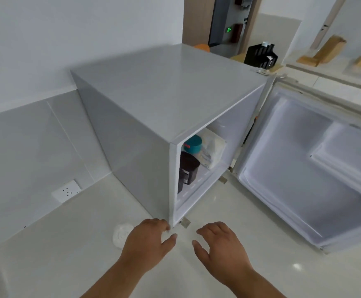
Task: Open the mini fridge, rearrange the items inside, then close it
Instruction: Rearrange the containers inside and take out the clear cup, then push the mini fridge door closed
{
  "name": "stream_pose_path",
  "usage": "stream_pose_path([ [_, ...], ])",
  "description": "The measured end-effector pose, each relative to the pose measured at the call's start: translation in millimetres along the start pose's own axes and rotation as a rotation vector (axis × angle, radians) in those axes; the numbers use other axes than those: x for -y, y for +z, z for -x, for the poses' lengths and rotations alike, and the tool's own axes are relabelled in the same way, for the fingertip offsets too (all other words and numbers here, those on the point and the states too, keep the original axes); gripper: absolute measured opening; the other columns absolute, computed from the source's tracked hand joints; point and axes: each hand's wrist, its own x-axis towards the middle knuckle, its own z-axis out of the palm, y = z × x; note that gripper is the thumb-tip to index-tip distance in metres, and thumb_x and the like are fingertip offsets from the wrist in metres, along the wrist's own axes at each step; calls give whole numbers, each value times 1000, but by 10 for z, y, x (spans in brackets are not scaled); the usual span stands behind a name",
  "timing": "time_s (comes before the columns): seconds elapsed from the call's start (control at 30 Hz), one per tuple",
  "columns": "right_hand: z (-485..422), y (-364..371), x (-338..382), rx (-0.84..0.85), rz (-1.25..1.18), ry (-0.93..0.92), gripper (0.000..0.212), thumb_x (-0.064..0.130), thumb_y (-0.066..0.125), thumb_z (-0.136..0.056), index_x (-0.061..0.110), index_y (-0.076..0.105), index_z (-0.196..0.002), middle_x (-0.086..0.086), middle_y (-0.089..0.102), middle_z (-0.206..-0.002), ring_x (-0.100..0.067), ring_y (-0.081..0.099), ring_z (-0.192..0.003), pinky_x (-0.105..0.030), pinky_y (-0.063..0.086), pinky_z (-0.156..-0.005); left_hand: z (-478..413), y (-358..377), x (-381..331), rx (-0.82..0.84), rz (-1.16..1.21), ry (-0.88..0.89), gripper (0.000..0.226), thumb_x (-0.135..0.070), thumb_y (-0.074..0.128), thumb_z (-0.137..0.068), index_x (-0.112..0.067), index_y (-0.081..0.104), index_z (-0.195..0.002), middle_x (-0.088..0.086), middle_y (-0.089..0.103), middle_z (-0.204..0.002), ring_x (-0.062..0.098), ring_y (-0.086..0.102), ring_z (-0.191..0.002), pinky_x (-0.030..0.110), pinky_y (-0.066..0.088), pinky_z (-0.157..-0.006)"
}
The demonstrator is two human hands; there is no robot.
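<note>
A grey mini fridge [153, 97] stands on a pale floor against the wall, its door [304, 168] swung wide open to the right. Inside I see a dark brown container [189, 168] at the front, a teal lidded cup [193, 144] behind it and a white packet [212, 150] to its right. My left hand [147, 244] hovers by the fridge's lower front corner, fingers apart, holding nothing. My right hand [222, 246] hovers in front of the opening, also empty with fingers spread. The left part of the interior is hidden by the fridge wall.
A crumpled white cloth [121, 233] lies on the floor under my left hand. A wall socket [66, 190] sits low on the left wall. A black bag [260, 54] and cardboard pieces [323, 51] stand behind the fridge near a doorway.
</note>
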Motion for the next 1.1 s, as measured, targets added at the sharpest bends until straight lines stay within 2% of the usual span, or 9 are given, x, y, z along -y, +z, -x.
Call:
stream_pose_path([
  [0.2, 198, -473, -285, -46, 8, 67, 58, 67, 30, -99, 32, 64, -131, 16, 63, -129, -10, 47, -126, -29, 39, -108, -81, -68, -610, -45, 24, 85, 50, -77, 41, -86, -40, 66, -110, -27, 64, -98, -3, 56, -90, 12, 43, -76],
  [0.3, 272, -715, -409, -69, 16, 89, 61, 69, 28, -98, 33, 62, -133, 17, 61, -132, -10, 45, -128, -29, 37, -109, -152, -105, -926, -59, 25, 129, 57, -79, 37, -86, -39, 66, -113, -24, 67, -102, -1, 57, -91, 15, 46, -78],
  [0.4, 319, -970, -523, -109, 46, 104, 59, 68, 30, -98, 33, 62, -133, 15, 62, -132, -11, 46, -128, -30, 38, -108, -233, -160, -1216, -70, 19, 163, 62, -81, 36, -85, -39, 63, -122, -23, 67, -115, 0, 57, -100, 17, 45, -83],
  [0.53, 335, -1311, -646, -155, 62, 140, 61, 71, 28, -97, 35, 60, -134, 17, 60, -133, -10, 45, -128, -31, 37, -109, -379, -315, -1532, -33, -21, 180, 68, -84, 34, -83, -42, 56, -131, -23, 62, -128, 6, 56, -116, 25, 46, -98],
  [0.67, 335, -1649, -715, -234, 81, 156, 60, 71, 29, -97, 34, 61, -132, 17, 61, -131, -9, 46, -126, -30, 36, -107, -540, -534, -1761, -71, -62, 221, 65, -83, 38, -83, -41, 56, -131, -21, 62, -126, 5, 53, -117, 26, 47, -99],
  [0.97, 187, -2422, -695, -329, 107, 139, 66, 72, 26, -96, 34, 52, -142, 14, 54, -143, -12, 40, -135, -34, 33, -115, -864, -1092, -2240, -216, -67, 344, 66, -82, 39, -84, -38, 58, -130, -16, 64, -126, 7, 55, -115, 24, 47, -95],
  [1.1, 73, -2738, -690, -381, 143, 123, 68, 73, 24, -96, 34, 50, -144, 13, 52, -145, -13, 39, -136, -35, 33, -116, -1045, -1396, -2463, -295, -93, 391, 70, -83, 38, -84, -35, 59, -131, -12, 65, -128, 10, 56, -117, 29, 48, -97],
])
